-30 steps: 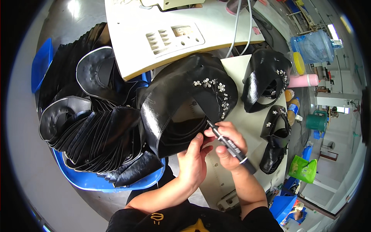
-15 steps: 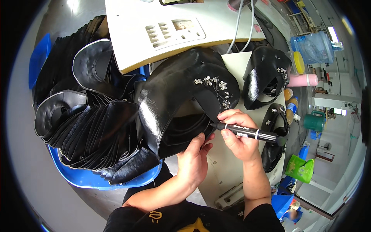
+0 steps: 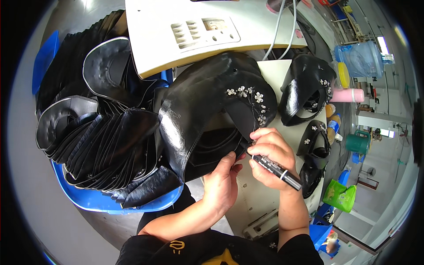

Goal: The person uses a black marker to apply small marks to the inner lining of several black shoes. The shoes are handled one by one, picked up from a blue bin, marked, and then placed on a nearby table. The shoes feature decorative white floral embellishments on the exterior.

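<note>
Two bare hands work at a large, glossy black leather-like piece (image 3: 205, 86) with a wide opening, which lies in front of the person, just below the edge of a white tabletop (image 3: 157, 24). Its right side carries a curved spray of small silvery flower ornaments (image 3: 259, 97). The left hand (image 3: 221, 180) is nearly closed, thumb uppermost and fingers curled below, pinching the piece's near edge. The right hand (image 3: 274, 158) is closed around a slim black marker pen with a pale band (image 3: 277, 171), slanted so that its dark front end points to that edge beside the left thumb; whether it touches cannot be told. To the left, a fanned heap of black leather-like pieces (image 3: 110, 148) fills a blue plastic tub (image 3: 86, 202). On the right, another flowered black piece (image 3: 293, 86) lies on a pale work surface (image 3: 247, 196)
</note>
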Demonstrator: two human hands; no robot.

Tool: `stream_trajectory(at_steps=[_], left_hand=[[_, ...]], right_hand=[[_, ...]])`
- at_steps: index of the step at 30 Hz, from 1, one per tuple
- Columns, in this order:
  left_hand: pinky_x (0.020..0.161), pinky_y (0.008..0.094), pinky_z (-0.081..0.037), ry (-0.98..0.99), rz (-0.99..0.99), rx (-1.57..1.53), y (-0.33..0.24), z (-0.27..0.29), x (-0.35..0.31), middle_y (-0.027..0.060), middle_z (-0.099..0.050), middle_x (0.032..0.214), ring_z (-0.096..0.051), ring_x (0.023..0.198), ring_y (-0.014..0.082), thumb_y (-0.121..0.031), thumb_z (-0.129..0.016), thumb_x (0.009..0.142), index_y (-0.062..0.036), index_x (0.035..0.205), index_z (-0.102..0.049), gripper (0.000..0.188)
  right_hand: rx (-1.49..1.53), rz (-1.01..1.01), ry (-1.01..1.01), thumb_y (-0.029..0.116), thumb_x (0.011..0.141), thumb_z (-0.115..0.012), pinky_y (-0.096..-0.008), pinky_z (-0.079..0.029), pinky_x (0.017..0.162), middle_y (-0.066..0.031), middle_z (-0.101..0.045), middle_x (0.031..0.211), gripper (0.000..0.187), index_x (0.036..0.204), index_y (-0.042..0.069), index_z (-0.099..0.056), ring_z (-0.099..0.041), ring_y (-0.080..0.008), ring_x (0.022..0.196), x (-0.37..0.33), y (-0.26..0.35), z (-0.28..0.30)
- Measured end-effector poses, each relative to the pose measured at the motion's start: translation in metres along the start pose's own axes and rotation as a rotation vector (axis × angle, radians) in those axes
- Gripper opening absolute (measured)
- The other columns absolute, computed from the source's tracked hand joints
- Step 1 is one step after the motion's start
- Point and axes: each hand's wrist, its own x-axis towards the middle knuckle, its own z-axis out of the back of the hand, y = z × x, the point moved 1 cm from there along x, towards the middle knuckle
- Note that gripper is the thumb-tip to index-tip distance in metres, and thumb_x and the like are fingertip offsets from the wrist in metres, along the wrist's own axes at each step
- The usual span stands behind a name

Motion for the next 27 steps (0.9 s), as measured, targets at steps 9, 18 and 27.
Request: stream_trajectory(at_steps=[9, 18, 27], left_hand=[[0.078, 0.0316, -0.037, 0.009, -0.009, 0.006, -0.0009, -0.0025, -0.001, 0.0021, -0.061, 0.088, -0.054, 0.089, 0.0147, -0.012, -0.057, 0.084, -0.0081, 0.085, -0.061, 0.006], [0.076, 0.0315, -0.038, 0.03, -0.04, 0.005, 0.0018, 0.0017, 0.0006, 0.0003, -0.062, 0.088, -0.054, 0.087, 0.0146, -0.011, -0.056, 0.084, -0.0108, 0.087, -0.062, 0.006], [0.075, 0.0302, -0.038, 0.061, -0.03, 0.008, 0.0036, 0.0068, 0.0068, 0.001, -0.062, 0.091, -0.055, 0.086, 0.0148, -0.011, -0.055, 0.084, -0.01, 0.091, -0.061, 0.01]], right_hand=[[-0.037, 0.024, 0.031, -0.008, 0.058, -0.063, -0.0373, -0.049, 0.071, -0.0102, -0.05, 0.077, 0.027, 0.083, 0.001, -0.061, -0.057, -0.0303, 0.085, -0.0049, 0.0, -0.0009], [-0.034, 0.039, 0.094, -0.009, 0.055, -0.062, -0.0371, -0.049, 0.07, -0.0099, -0.05, 0.077, 0.028, 0.08, 0.002, -0.062, -0.057, -0.0305, 0.086, -0.0023, 0.0021, 0.0001], [-0.03, 0.035, 0.093, -0.007, 0.056, -0.062, -0.0372, -0.049, 0.071, -0.0103, -0.051, 0.077, 0.026, 0.081, 0.001, -0.061, -0.058, -0.0311, 0.085, -0.0028, 0.0037, -0.0006]])
